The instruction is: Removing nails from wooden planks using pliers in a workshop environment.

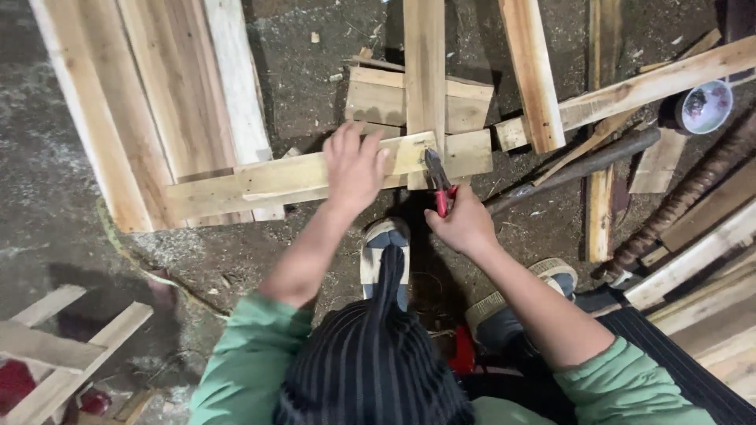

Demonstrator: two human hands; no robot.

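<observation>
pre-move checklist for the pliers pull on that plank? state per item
1. Left hand flat on the pale horizontal wooden plank, pinning it: ok.
2. Right hand closed around the red-handled pliers: ok.
3. Plier tips at the plank's face near the upright pale wooden board: ok.
4. Tips actually gripping a nail: cannot tell, too small.
5. Left fingers apart from the plier tips: ok, though close.
6. Striped sandal sits just below the plank, under the pull line: not ok.
</observation>
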